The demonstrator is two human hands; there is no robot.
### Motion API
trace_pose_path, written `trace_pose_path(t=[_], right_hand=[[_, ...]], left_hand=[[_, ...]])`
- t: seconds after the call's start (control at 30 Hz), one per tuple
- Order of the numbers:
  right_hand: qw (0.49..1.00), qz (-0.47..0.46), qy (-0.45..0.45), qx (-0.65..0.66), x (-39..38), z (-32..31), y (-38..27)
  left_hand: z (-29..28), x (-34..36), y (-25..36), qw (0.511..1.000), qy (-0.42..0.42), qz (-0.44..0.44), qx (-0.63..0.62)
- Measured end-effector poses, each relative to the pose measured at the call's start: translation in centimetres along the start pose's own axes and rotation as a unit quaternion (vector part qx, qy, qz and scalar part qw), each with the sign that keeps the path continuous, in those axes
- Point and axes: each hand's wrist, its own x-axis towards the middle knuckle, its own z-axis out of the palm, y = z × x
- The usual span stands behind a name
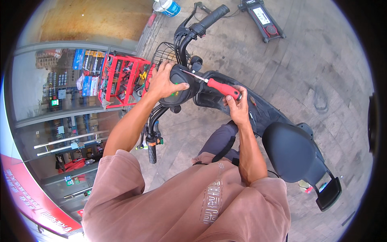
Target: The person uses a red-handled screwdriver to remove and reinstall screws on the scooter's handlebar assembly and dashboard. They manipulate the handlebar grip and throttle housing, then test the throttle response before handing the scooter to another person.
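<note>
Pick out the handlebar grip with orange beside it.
The near grip, closest to the person's shirt: an orange part sits at its inner end. The far grip, toward the picture's top, shows none.

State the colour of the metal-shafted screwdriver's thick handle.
The thick handle is red, clearest in the head view.

The screwdriver handle [221,87] is red, the dash [187,94] black with green lights [175,94], the shirt [161,205] dusty pink, pale-printed.
</note>
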Motion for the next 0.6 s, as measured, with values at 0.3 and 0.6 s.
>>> trace_pose_path(t=[0.3, 0.6], right_hand=[[0.994, 0.067, -0.070, -0.047, -0.1, -2.0, 1.1], [0.972, -0.074, -0.103, -0.197, 0.9, -2.2, -1.8]], left_hand=[[0.5, 0.6, -0.6, 0.999, 0.014, 0.039, -0.004], [0.1, 0.8, -0.1, 0.999, -0.002, 0.047, 0.005]])
